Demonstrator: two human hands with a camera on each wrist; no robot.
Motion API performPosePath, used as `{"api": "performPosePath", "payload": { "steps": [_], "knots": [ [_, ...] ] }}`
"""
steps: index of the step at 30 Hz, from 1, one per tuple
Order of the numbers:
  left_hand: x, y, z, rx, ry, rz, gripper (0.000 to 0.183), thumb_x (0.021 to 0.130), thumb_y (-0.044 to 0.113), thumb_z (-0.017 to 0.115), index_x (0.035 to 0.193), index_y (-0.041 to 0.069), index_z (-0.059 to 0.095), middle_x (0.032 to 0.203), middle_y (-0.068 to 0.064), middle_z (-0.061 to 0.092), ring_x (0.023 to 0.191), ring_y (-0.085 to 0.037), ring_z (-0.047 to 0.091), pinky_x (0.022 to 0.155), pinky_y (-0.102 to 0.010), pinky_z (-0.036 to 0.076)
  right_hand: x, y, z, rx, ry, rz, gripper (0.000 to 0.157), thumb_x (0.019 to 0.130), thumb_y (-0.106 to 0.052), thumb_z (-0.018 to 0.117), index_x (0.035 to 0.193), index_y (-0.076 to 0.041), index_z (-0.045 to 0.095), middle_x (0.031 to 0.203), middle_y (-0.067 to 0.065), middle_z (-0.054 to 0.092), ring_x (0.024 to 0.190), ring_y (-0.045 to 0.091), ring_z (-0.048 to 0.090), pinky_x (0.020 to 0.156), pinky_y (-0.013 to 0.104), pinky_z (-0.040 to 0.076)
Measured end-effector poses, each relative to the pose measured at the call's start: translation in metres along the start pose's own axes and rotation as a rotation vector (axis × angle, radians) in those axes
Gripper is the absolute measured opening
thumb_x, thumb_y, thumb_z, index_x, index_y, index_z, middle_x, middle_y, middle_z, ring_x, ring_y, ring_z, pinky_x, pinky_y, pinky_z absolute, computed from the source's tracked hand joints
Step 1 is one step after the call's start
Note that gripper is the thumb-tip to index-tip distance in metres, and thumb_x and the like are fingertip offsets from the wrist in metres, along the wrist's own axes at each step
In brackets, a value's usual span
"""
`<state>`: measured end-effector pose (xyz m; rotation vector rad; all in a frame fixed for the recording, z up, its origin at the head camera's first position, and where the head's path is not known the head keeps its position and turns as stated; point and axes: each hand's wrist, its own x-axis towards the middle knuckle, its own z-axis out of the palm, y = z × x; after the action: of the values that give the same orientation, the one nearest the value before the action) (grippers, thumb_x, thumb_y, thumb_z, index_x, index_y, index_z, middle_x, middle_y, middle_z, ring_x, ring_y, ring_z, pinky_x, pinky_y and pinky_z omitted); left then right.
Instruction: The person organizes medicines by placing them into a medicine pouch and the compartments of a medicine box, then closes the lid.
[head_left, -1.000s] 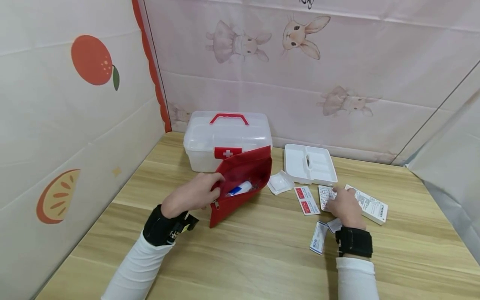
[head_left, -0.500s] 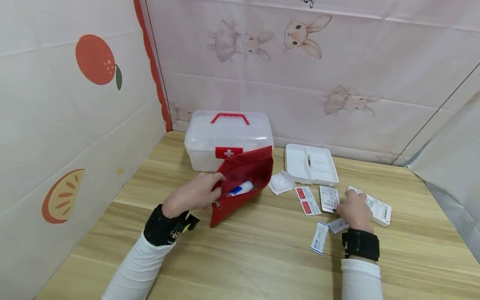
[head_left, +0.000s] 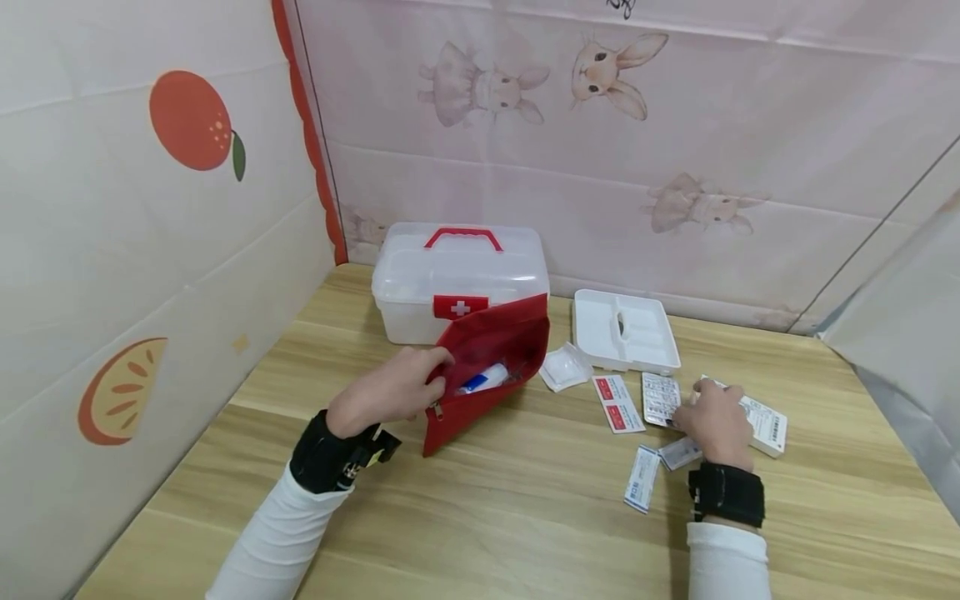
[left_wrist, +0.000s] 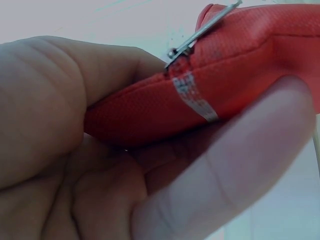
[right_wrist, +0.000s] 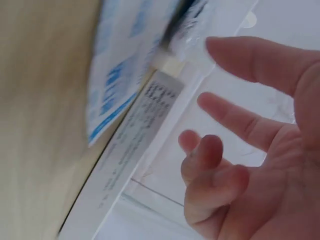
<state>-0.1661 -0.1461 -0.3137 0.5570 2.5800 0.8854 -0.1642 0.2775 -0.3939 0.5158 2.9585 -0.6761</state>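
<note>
At the left, my left hand grips the near corner of a red zip pouch, thumb and fingers round its edge beside the zipper pull. The pouch's mouth gapes, showing a blue-and-white tube inside. My right hand hovers over the left end of a long white box; in the right wrist view, thumb and index finger are spread apart with nothing between them. A silver blister pack lies by its fingertips. Small blue-and-white packets, one slanted and one lengthwise, lie nearer me.
A translucent first-aid box with a red handle stands behind the pouch. To its right are a white compartment tray, a clear-wrapped white packet and a red-and-white card. Printed cloth walls border the table.
My right hand has moved right, from over the blister pack to the white box, uncovering the pack and more of a small packet. My left hand keeps its grip on the pouch.
</note>
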Motion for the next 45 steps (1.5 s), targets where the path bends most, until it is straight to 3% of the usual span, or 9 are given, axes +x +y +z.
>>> {"api": "performPosePath", "payload": {
  "steps": [2,6,10,17,27,32,35,38,45],
  "knots": [
    [0.000,0.000,0.000,-0.001,0.001,0.002,0.036,0.096,0.006,0.059,0.131,-0.001,0.054,0.097,-0.010,0.060,0.055,-0.018,0.054,0.054,-0.026,0.052,0.001,-0.002,0.000,0.002,-0.001,-0.031,0.055,0.089,-0.019,0.062,0.133,0.010,0.049,0.123,0.041,0.036,0.087,0.043,0.051,0.064,0.048,0.044],
    [0.000,0.001,0.000,0.003,0.002,0.004,0.035,0.096,0.006,0.059,0.130,-0.001,0.054,0.098,-0.010,0.061,0.056,-0.018,0.054,0.055,-0.026,0.052,0.003,-0.008,0.005,-0.004,-0.050,-0.078,0.054,0.091,-0.026,0.064,0.130,0.009,0.053,0.123,0.038,0.043,0.091,0.041,0.051,0.066,0.046,0.046],
    [0.001,0.001,0.000,0.002,0.004,0.005,0.035,0.096,0.006,0.058,0.130,-0.001,0.054,0.099,-0.011,0.061,0.056,-0.018,0.054,0.055,-0.026,0.052,0.004,-0.014,0.012,-0.015,-0.106,-0.084,0.055,0.089,-0.033,0.069,0.122,0.009,0.058,0.107,0.028,0.052,0.088,0.036,0.050,0.064,0.039,0.043],
    [0.000,0.001,0.000,0.008,0.003,0.003,0.035,0.097,0.005,0.057,0.131,-0.001,0.054,0.099,-0.011,0.061,0.056,-0.017,0.054,0.055,-0.026,0.052,0.004,-0.016,0.016,-0.018,-0.115,-0.071,0.050,0.089,-0.033,0.070,0.114,0.008,0.056,0.086,0.017,0.058,0.073,0.028,0.053,0.056,0.033,0.037],
    [0.001,0.000,0.000,0.008,0.002,0.000,0.035,0.097,0.006,0.057,0.131,-0.001,0.054,0.099,-0.011,0.060,0.056,-0.017,0.054,0.055,-0.026,0.052,-0.001,-0.017,0.011,0.037,-0.133,-0.022,0.080,0.082,-0.036,0.078,0.128,0.014,0.036,0.103,0.030,0.053,0.082,0.036,0.053,0.062,0.038,0.044],
    [0.000,0.000,0.000,-0.001,0.000,-0.004,0.036,0.096,0.006,0.057,0.131,-0.001,0.054,0.101,-0.011,0.060,0.056,-0.017,0.054,0.055,-0.026,0.052,0.000,-0.018,0.007,0.062,-0.138,-0.063,0.059,0.088,-0.027,0.070,0.122,0.015,0.045,0.096,0.025,0.060,0.077,0.030,0.056,0.058,0.035,0.043],
    [0.000,0.000,0.000,-0.005,-0.003,-0.007,0.036,0.096,0.005,0.057,0.131,-0.001,0.054,0.101,-0.011,0.060,0.056,-0.017,0.054,0.055,-0.026,0.052,0.000,-0.021,0.004,0.051,-0.123,-0.104,0.045,0.094,-0.023,0.059,0.120,0.014,0.055,0.099,0.026,0.063,0.075,0.028,0.058,0.056,0.035,0.043],
    [0.000,0.000,0.000,-0.007,-0.005,-0.011,0.036,0.096,0.005,0.057,0.132,-0.001,0.053,0.101,-0.011,0.060,0.056,-0.018,0.054,0.055,-0.026,0.052,-0.002,-0.028,0.000,0.051,-0.081,-0.141,0.041,0.099,-0.023,0.052,0.120,0.012,0.059,0.106,0.030,0.064,0.076,0.029,0.061,0.056,0.035,0.045],
    [0.000,-0.001,-0.001,-0.007,-0.007,-0.009,0.036,0.097,0.005,0.057,0.132,0.000,0.053,0.101,-0.011,0.060,0.057,-0.018,0.054,0.056,-0.027,0.052,-0.012,-0.049,-0.013,0.163,0.138,-0.365,0.027,0.103,-0.011,0.045,0.095,0.011,0.059,0.094,0.031,0.065,0.072,0.032,0.058,0.054,0.036,0.041]
  ]
}}
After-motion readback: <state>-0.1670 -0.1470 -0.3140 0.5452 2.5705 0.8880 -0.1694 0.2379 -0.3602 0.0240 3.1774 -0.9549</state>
